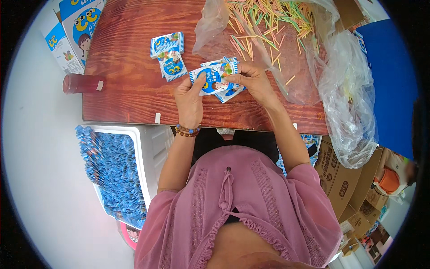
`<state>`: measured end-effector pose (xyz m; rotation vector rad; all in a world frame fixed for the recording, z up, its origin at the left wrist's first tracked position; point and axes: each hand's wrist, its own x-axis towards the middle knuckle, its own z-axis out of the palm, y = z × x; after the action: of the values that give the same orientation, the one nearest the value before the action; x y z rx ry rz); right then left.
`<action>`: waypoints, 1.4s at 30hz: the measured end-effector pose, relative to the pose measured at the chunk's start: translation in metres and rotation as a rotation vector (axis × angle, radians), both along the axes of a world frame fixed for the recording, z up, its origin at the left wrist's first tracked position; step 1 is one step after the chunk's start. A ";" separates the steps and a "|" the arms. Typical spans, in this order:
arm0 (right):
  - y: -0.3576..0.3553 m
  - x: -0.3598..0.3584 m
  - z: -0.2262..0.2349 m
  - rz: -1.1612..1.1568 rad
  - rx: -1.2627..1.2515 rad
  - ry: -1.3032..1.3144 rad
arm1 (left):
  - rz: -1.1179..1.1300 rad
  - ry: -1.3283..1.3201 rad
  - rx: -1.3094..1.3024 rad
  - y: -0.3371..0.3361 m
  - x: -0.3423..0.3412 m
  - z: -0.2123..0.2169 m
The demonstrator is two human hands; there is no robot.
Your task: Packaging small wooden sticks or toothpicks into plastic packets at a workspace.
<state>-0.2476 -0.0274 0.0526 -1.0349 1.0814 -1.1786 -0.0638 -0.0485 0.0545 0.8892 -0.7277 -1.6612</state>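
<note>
A small blue-and-white candy packet (215,80) is held level over the table, gripped at both ends. My left hand (190,101) pinches its left end with the thumb on top. At its right end my right hand (256,84) closes thumb and fingers on the edge. Under the held packet lie more packets of the same kind (230,94), partly hidden by it. To the left, another packet (173,64) rests on the red-brown wooden table (125,76), overlapped at its top by one or more further packets (166,44).
Thin coloured sticks (273,22) lie heaped on clear plastic sheeting (347,89) at the back right. A white bin (141,157) full of blue packets stands left of me. A red bottle (83,84) juts past the table's left edge. Cardboard boxes (342,184) stand at right.
</note>
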 end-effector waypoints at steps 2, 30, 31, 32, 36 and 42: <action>0.002 0.001 0.003 0.006 -0.008 -0.009 | 0.016 0.037 0.009 0.002 -0.001 -0.001; 0.007 -0.012 0.024 0.173 -0.696 0.595 | -0.128 0.160 0.153 0.014 -0.011 -0.004; 0.006 -0.014 0.024 0.169 -0.714 0.628 | -0.142 0.154 0.150 0.015 -0.012 -0.001; 0.006 -0.014 0.024 0.164 -0.712 0.632 | -0.149 0.155 0.151 0.016 -0.013 -0.001; 0.009 -0.018 0.023 0.113 -0.648 0.702 | -0.129 0.179 0.136 0.016 -0.011 -0.011; 0.014 -0.027 0.031 0.106 -0.699 0.703 | -0.100 0.145 0.172 0.020 -0.018 -0.012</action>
<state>-0.2745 -0.0130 0.0841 -2.1356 1.1279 -1.1533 -0.0818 -0.0289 0.0428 0.8534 -0.5433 -1.8776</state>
